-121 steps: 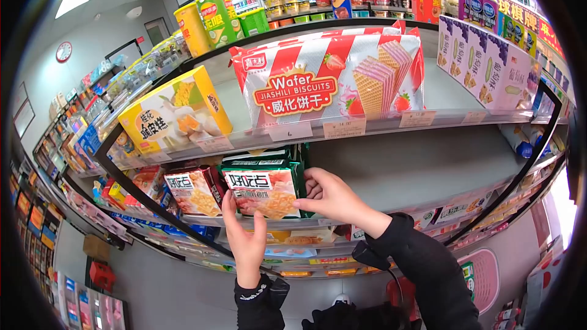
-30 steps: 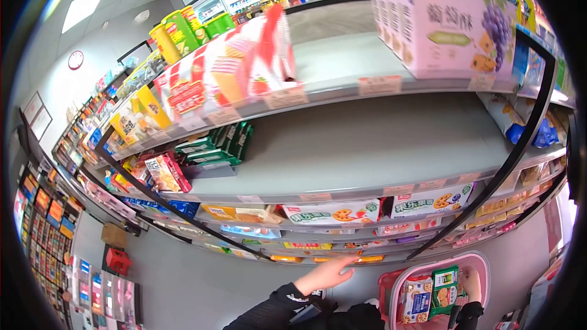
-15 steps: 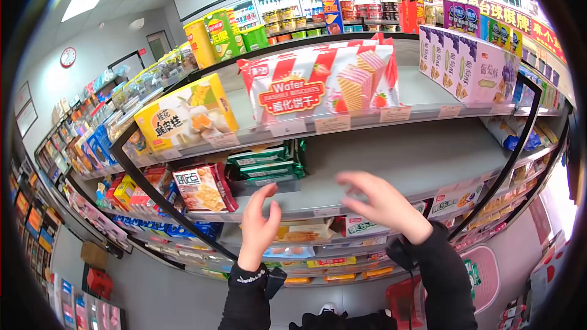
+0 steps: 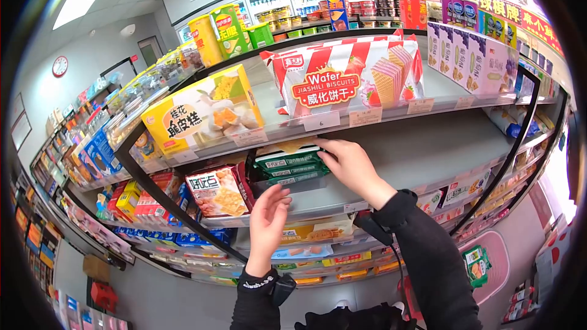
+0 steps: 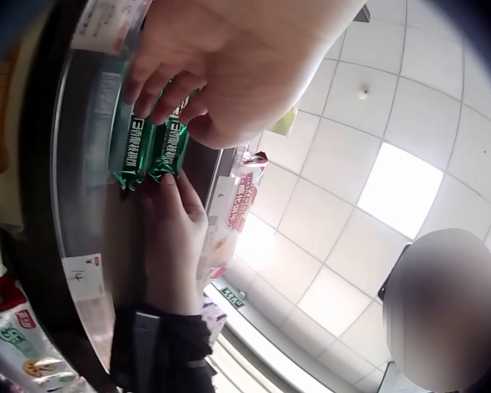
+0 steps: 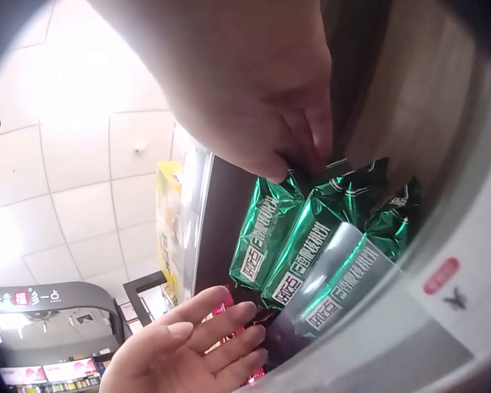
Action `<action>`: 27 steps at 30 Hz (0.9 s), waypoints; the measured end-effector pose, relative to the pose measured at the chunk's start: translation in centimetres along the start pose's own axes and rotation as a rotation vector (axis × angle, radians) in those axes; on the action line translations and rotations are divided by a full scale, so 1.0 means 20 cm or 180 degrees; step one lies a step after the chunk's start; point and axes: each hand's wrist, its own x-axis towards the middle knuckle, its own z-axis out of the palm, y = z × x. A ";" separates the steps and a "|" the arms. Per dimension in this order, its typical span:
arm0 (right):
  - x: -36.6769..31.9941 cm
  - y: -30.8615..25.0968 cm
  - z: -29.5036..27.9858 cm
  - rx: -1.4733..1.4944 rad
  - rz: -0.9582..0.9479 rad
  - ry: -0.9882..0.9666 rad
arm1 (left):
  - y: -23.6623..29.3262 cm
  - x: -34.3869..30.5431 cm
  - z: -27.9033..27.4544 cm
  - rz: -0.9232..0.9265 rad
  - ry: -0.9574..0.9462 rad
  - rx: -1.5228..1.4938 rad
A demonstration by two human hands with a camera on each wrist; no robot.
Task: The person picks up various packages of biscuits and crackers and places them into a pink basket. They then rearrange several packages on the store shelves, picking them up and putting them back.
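Several green biscuit packs (image 4: 287,164) lie stacked on the middle shelf, behind a low clear lip. My right hand (image 4: 354,168) pinches the right end of the top pack (image 6: 266,225), index finger over it and thumb at its end. My left hand (image 4: 268,223) is held in front of the stack's left part, fingers loosely bent and holding nothing. The left wrist view shows its fingertips overlapping the green packs (image 5: 135,151). A dark red biscuit pack (image 4: 219,190) stands upright just left of the stack.
Above, the upper shelf bears a yellow cake box (image 4: 205,110), a striped wafer bag (image 4: 348,76) and purple boxes (image 4: 474,58). A black bar (image 4: 177,208) slants across the left side. A pink basket (image 4: 504,250) with a green pack (image 4: 477,266) stands on the floor at right.
A second ago my right hand was in the basket; both hands then rose to the shelf. My right hand has since reached left onto the top green pack. The upright green pack from earlier has left the shelf.
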 end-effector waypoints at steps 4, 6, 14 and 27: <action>-0.14 -0.05 -0.11 0.0461 0.0155 0.0279 | 0.07 0.00 -0.01 -0.0930 0.0082 -0.1893; -0.22 -0.07 -0.17 0.0541 0.0284 0.0266 | 0.03 0.02 0.00 -0.1103 -0.0188 -0.2270; -0.62 -0.11 -0.48 0.0584 -0.0114 -0.0047 | 0.02 -0.05 0.27 -0.0947 -0.0237 -0.1820; -1.81 0.20 -1.21 0.3291 0.3378 0.0201 | -0.24 -0.54 1.38 -0.2563 -0.2152 -0.1661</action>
